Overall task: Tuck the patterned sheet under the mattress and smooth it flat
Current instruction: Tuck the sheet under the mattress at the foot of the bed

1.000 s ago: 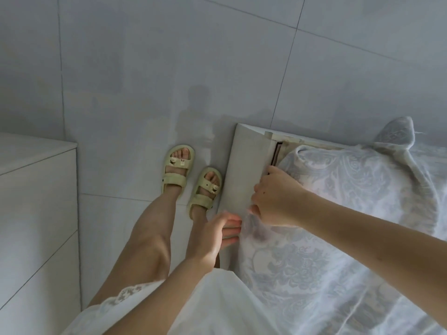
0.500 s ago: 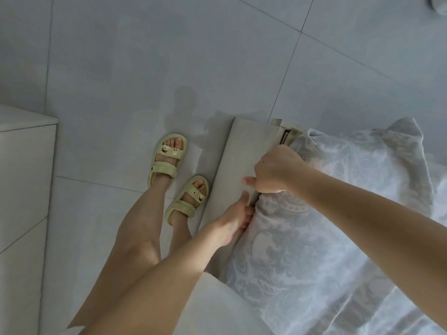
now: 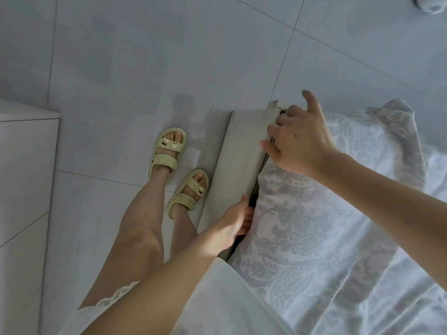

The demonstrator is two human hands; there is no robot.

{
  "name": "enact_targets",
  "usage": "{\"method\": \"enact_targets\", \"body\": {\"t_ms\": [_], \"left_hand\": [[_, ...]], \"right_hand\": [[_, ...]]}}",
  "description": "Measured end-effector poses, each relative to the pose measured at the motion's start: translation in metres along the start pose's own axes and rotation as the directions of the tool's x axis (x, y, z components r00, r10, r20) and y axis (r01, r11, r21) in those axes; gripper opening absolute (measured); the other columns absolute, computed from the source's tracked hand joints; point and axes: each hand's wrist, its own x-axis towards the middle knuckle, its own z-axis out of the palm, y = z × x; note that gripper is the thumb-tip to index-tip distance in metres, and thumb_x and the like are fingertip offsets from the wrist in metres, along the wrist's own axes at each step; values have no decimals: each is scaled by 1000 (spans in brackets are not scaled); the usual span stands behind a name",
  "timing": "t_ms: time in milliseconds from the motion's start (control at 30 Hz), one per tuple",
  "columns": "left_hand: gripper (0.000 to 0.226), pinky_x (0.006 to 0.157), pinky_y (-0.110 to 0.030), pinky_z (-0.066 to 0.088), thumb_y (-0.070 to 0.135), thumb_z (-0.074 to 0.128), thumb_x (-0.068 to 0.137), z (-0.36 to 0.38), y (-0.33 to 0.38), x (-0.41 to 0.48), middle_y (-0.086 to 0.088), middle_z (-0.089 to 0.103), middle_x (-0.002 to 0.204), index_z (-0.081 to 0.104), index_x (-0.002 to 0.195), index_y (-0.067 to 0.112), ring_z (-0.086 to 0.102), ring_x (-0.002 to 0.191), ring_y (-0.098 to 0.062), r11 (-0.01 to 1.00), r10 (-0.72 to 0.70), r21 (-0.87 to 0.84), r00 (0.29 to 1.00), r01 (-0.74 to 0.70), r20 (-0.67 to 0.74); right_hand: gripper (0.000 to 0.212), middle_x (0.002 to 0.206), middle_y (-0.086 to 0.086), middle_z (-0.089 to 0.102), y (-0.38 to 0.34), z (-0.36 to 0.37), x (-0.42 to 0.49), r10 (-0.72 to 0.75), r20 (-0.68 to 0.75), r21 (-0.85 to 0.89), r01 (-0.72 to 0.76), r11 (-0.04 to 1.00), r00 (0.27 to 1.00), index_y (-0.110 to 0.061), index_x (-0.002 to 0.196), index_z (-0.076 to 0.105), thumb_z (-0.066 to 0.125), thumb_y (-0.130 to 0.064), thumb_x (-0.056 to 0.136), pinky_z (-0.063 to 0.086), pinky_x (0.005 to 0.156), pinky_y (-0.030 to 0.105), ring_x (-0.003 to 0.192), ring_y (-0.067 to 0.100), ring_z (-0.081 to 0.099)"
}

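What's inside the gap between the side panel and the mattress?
The left hand reaches into the dark gap between side panel and patterned sheet. Its fingertips, the sheet's edge and the mattress are covered.

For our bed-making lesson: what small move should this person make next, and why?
Probably lower the right hand and push the sheet into the dark gap beside the frame near the corner. That hand hovers open there with fingers spread, while the left hand has its fingers in the same gap nearer the body.

hands (image 3: 300, 141) (image 3: 232, 221) 2 | sandals (image 3: 169, 151) (image 3: 188, 192) 2 | patterned sheet (image 3: 314, 238) 1 | cabinet (image 3: 24, 177) 1
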Motion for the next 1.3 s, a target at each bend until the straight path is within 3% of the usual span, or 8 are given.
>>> {"method": "enact_targets", "body": {"t_ms": [100,200,400,533,667,833,1067,1300], "left_hand": [[58,66,-28,47,45,23,101,6,4,8,-6,64,76,62,72,16,59,64,-17,1000,1,-4,999,-1,-48],[65,84,-35,50,44,19,102,-2,19,8,-23,65,113,64,112,-3,63,89,-32,998,-24,50,995,29,-95],[57,68,-35,53,39,25,101,-11,104,-1,-18,64,87,61,76,3,62,70,-28,898,262,424,915,-115,-308],[39,80,-45,49,25,37,96,28,158,-18,-23,65,86,58,70,5,61,84,-34,573,702,738,679,-357,-217],[31,75,-35,43,23,44,93,89,192,-35,-12,68,88,65,80,4,60,88,-28,220,817,887,573,-406,60],[31,78,-32,43,26,47,95,143,221,-6,-12,69,100,69,96,4,61,97,-27,59,719,931,663,-360,211],[31,78,-26,40,34,53,94,181,253,55,-7,66,112,64,110,9,60,104,-22,150,482,950,860,-273,171],[21,71,-31,40,30,64,88,198,269,79,-16,69,101,67,89,10,62,99,-31,89,291,966,934,-242,207]], "right_hand": [[52,73,0,66,2,16,-3,122,-18,140,-118,983,992,-16,69,70,35,-49,89,27,107,55,87,27,60],[61,85,-3,68,-11,21,18,82,182,177,-115,977,980,-21,77,73,26,-55,92,23,109,50,101,24,57],[28,98,-5,70,11,13,-38,362,-359,570,-105,815,860,-20,88,73,48,-33,87,20,112,54,99,20,61],[24,99,-4,71,42,17,-106,673,-282,753,-277,597,684,-17,91,72,51,-28,91,34,102,38,97,20,63],[30,98,3,71,81,33,-157,850,9,843,-461,278,527,-10,96,71,47,-26,90,36,82,24,93,27,62],[23,112,4,68,125,64,-159,846,211,790,-596,147,489,-12,110,69,53,-17,94,35,85,24,109,25,56],[41,139,-4,50,191,120,-126,672,513,584,-791,183,534,-26,134,50,48,-39,95,23,108,36,133,20,37],[33,65,-12,55,205,137,-112,463,719,482,-852,204,518,-24,54,54,46,-32,85,23,98,33,88,11,48]]}}
